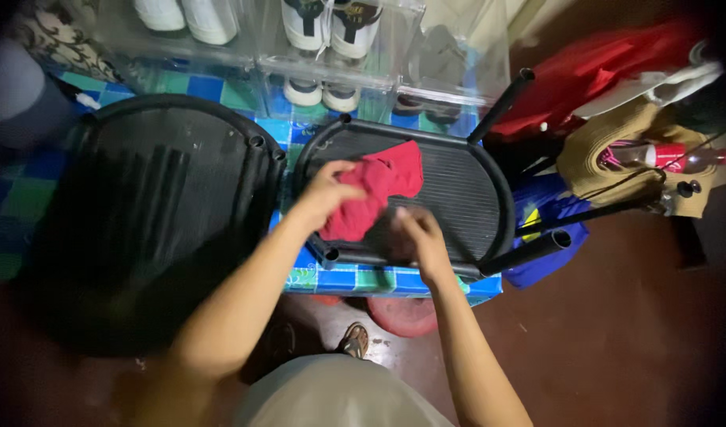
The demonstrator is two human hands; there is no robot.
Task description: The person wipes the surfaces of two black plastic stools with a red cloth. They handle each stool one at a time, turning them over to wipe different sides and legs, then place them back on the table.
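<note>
We look down on a table [394, 281] covered in a blue and green checked cloth, and on it lie two black plastic chairs turned over so that their undersides face up. The left chair [153, 213] is the larger shape in view, dark and mostly in shadow, with its tube legs near its right edge. The right chair [465, 198] lies just beside it, its ribbed underside lit, and its black legs [529, 251] stick out toward the right, over the table's edge. Behind both chairs stand clear plastic shoe boxes [339, 47] with white shoes and dark sandals inside. To the right of the table we see a red fabric heap [592, 71], a tan woven bag [616, 154] and a blue bag [548, 229] below it. A red cloth [379, 186] lies crumpled on the ribbed underside of the right chair, toward its left half. Our left hand [327, 190] is clenched on the cloth's left side, pressing it against the chair. Our right hand [418, 237] rests on the chair's near rim just below the cloth; its fingers curl over the edge, though motion blur keeps us from telling how firmly it grips.
</note>
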